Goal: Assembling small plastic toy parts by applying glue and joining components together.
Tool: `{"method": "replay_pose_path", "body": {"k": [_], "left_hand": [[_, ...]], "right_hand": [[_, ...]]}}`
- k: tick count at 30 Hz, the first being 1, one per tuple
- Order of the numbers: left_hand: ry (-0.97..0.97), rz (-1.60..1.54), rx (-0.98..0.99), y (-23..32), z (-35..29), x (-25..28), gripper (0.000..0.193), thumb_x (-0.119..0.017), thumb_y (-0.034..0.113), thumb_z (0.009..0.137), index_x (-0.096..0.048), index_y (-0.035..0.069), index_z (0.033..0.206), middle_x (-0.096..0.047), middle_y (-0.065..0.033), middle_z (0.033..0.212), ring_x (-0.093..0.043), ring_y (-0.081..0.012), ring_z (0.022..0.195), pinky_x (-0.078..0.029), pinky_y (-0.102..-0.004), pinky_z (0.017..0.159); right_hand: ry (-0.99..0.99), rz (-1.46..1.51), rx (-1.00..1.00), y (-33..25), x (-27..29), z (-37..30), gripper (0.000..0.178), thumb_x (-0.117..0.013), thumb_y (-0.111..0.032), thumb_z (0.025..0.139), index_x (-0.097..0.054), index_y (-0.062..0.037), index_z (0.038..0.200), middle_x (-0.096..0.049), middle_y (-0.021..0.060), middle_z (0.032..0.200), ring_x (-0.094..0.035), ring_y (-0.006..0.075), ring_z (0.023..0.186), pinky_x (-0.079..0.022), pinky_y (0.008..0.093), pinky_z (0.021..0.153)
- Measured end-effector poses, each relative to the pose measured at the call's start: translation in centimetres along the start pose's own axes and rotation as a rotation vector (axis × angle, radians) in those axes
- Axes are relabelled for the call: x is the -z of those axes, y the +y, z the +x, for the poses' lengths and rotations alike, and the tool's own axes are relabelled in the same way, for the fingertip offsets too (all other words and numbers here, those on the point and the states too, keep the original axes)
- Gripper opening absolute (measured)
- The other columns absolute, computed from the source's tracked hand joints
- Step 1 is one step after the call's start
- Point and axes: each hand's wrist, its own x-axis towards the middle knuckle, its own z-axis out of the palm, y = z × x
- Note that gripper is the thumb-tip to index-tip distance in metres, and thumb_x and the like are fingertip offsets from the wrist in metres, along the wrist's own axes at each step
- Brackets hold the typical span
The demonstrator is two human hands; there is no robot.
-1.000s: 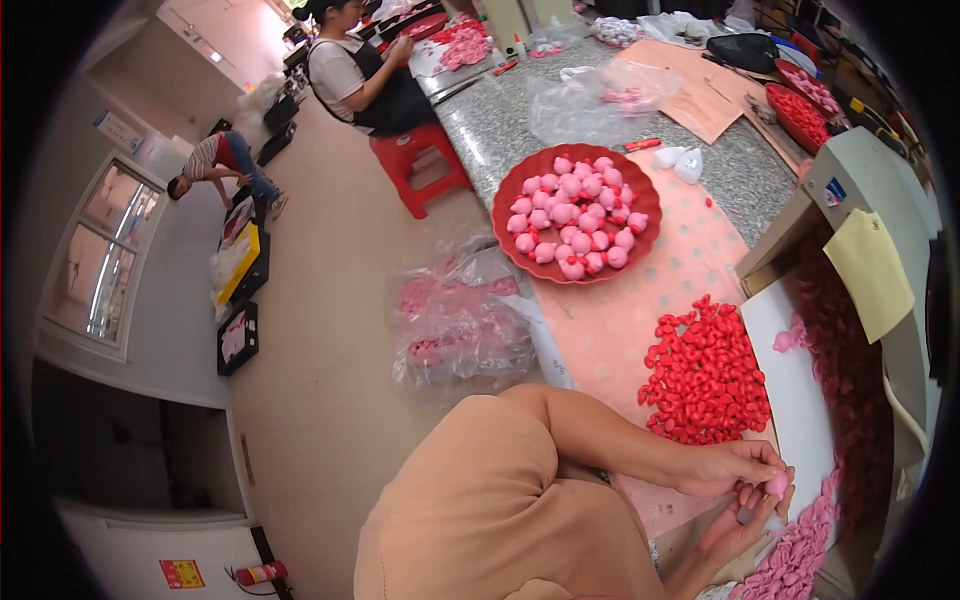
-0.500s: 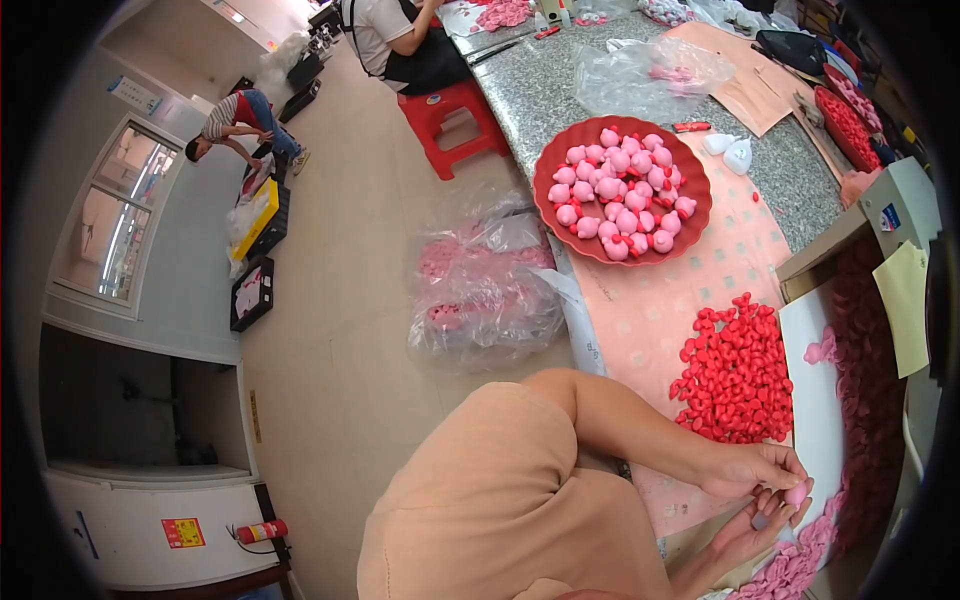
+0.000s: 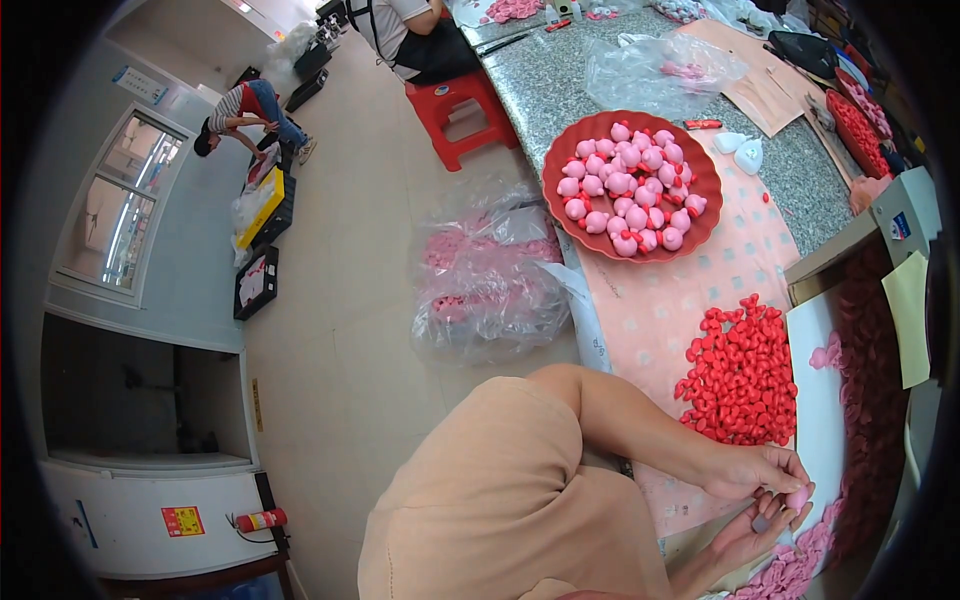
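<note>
Close together at the lower right, both my hands are closed around one small rounded pink piece. My left hand, the upper one, pinches it with thumb and fingertips. From below, my right hand grips the same piece with curled fingers. Something small and grey shows at the right fingers; its kind cannot be made out. A heap of glossy small red pieces lies beside my left forearm. Many flat pink pieces are piled just beyond my right hand.
A scalloped red bowl of pink and red figures stands on the table's pink sheet. A grey machine-like housing borders the right. Clear plastic bags lie on the floor. One person sits nearby; another person bends over crates.
The view has shifted slightly, so the bowl and red heap appear a little farther right. My hands keep nearly the same grip on the pink piece.
</note>
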Motion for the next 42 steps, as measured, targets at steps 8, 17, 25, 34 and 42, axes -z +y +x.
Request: {"method": "replay_pose_path", "body": {"k": [8, 17, 25, 34, 42], "left_hand": [[0.003, -0.013, 0.002, -0.4, 0.3, 0.4, 0.016, -0.065, 0.016, 0.086, -0.056, 0.008, 0.096, -0.061, -0.0026, 0.089, -0.056, -0.0111, 0.068, -0.045, -0.0238, 0.058], [-0.002, 0.096, -0.036, 0.2, 0.4, 0.5, 0.016, -0.064, 0.017, 0.087, -0.056, 0.007, 0.096, -0.063, -0.0028, 0.085, -0.056, -0.0101, 0.067, -0.045, -0.0233, 0.058], [-0.017, 0.623, -0.177, 1.0, 0.7, 0.5, 0.021, -0.064, 0.012, 0.085, -0.055, 0.002, 0.102, -0.061, -0.0039, 0.083, -0.06, -0.0114, 0.068, -0.049, -0.0248, 0.058], [0.019, 0.739, -0.204, 0.7, 0.1, -0.1, 0.039, -0.068, 0.013, 0.082, -0.048, 0.0, 0.114, -0.058, -0.0088, 0.084, -0.06, -0.0118, 0.059, -0.05, -0.0254, 0.051], [0.031, 0.7, -0.15, 0.1, 0.5, 0.5, 0.03, -0.07, 0.015, 0.08, -0.055, -0.001, 0.101, -0.062, -0.0084, 0.085, -0.06, -0.0116, 0.059, -0.049, -0.0245, 0.051]], "right_hand": [[-0.042, 0.002, 0.0, 0.8, 2.2, 0.8, 0.051, -0.05, -0.027, 0.094, -0.033, 0.0009, 0.134, -0.048, 0.0057, 0.116, -0.044, 0.0104, 0.099, -0.035, 0.028, 0.089], [-0.043, -0.128, -0.065, 0.3, 2.5, 1.4, 0.045, -0.052, -0.024, 0.094, -0.04, -0.0009, 0.13, -0.051, 0.0026, 0.098, -0.046, 0.0087, 0.088, -0.037, 0.0255, 0.083], [-0.129, -0.402, -0.023, -0.3, 3.7, 2.1, 0.036, -0.055, -0.019, 0.093, -0.048, 0.0002, 0.124, -0.053, 0.002, 0.095, -0.046, 0.0069, 0.078, -0.04, 0.0234, 0.077], [0.03, -0.152, -0.091, -0.7, 2.4, 0.7, 0.043, -0.053, -0.025, 0.094, -0.042, -0.0014, 0.129, -0.052, 0.0048, 0.098, -0.047, 0.0104, 0.082, -0.041, 0.0266, 0.08], [-0.176, -0.283, -0.088, -0.5, 4.9, 1.4, 0.041, -0.054, -0.023, 0.093, -0.043, -0.0022, 0.127, -0.054, 0.0045, 0.099, -0.05, 0.0104, 0.088, -0.041, 0.0265, 0.083]]}}
